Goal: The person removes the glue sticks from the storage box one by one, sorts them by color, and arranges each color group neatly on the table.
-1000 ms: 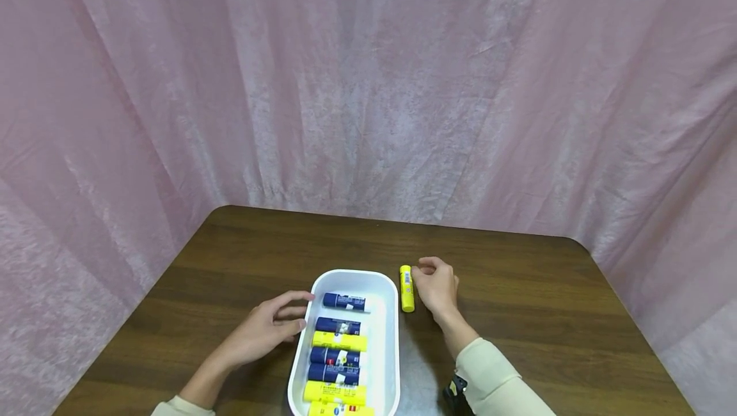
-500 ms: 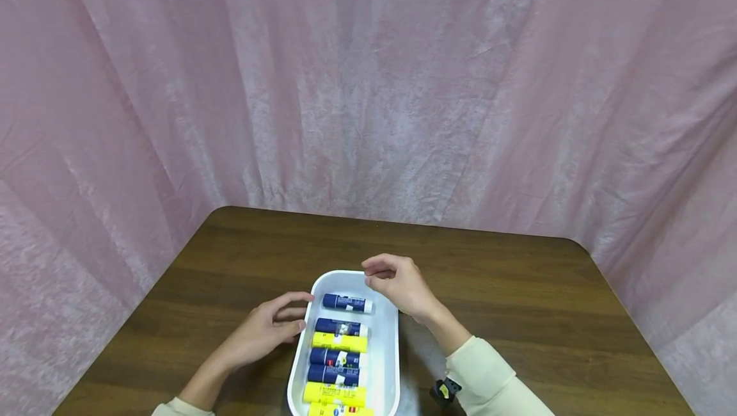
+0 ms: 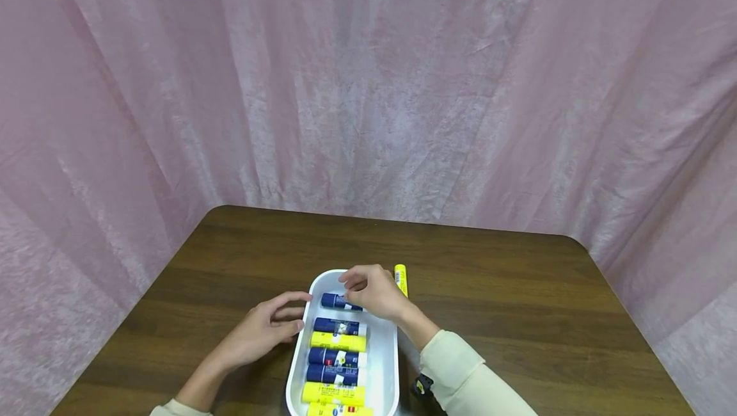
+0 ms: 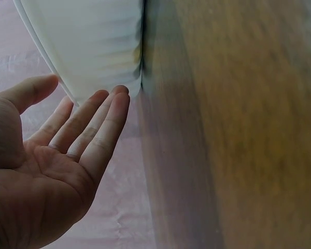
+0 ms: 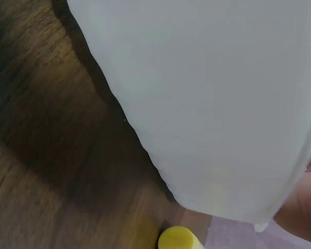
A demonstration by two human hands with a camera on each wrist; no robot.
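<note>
A white tray (image 3: 395, 365) holds a column of dark blue and yellow glue sticks lying crosswise. My left hand (image 3: 261, 333) is at its left rim, fingers extended and thumb apart; the left wrist view shows the same hand (image 4: 57, 155) palm-on beside the tray wall (image 4: 93, 46). My right hand (image 3: 377, 293) is over the tray's far end, its bent fingers and thumb apart above the farthest blue glue stick (image 3: 334, 301), covering its white cap end. In the right wrist view the tray wall (image 5: 212, 104) hides most of that hand (image 5: 300, 207).
A yellow glue stick (image 3: 401, 280) lies on the wooden table (image 3: 507, 313) just right of the tray, partly behind my right hand; its round end (image 5: 176, 238) shows in the right wrist view. Pink curtains (image 3: 368, 83) hang around the table's far edges.
My right hand has moved left from beside the yellow glue stick, across the tray's right rim, to above the farthest blue one. The left hand and the tray have stayed put.
</note>
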